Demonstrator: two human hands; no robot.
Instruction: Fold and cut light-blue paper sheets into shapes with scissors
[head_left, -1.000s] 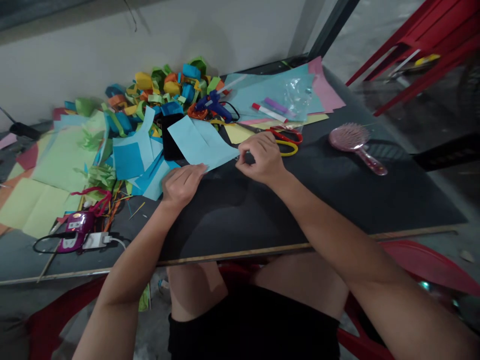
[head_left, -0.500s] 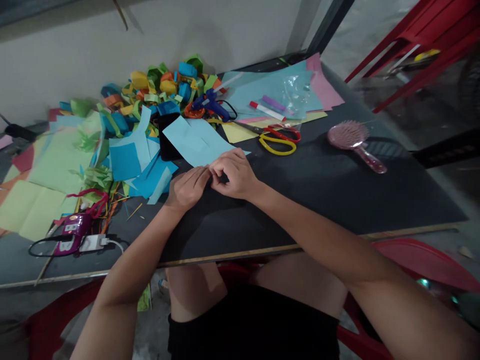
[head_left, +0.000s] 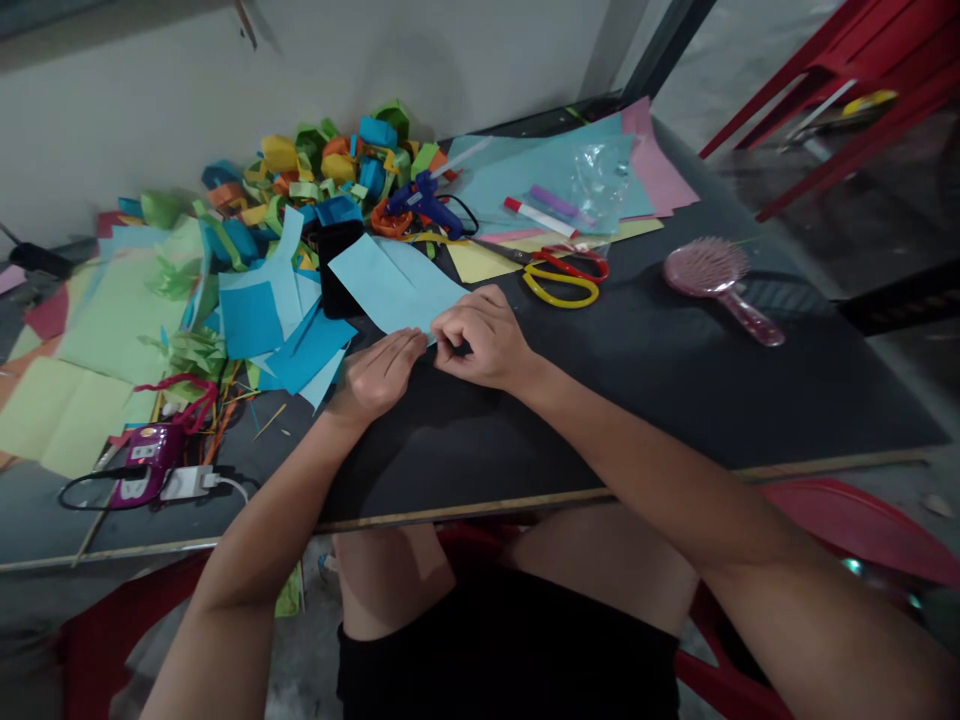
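A light blue sheet of paper (head_left: 390, 285) lies on the black table top (head_left: 637, 380) in front of me. My left hand (head_left: 375, 372) rests with its fingers flat on the sheet's near edge. My right hand (head_left: 480, 340) is curled, its fingertips pinching the same near edge right beside the left fingers. The fold under my fingers is hidden.
Red and yellow scissors (head_left: 562, 275) lie just right of the sheet. A blue glue gun (head_left: 427, 200), markers (head_left: 536, 215) and a heap of coloured paper loops (head_left: 315, 175) sit at the back. A pink hairbrush (head_left: 716, 280) lies to the right. A purple device (head_left: 146, 460) with cables lies at the left edge.
My right hand slid left along the sheet's near edge, from its right corner to meet the left hand. The left hand stayed on the edge.
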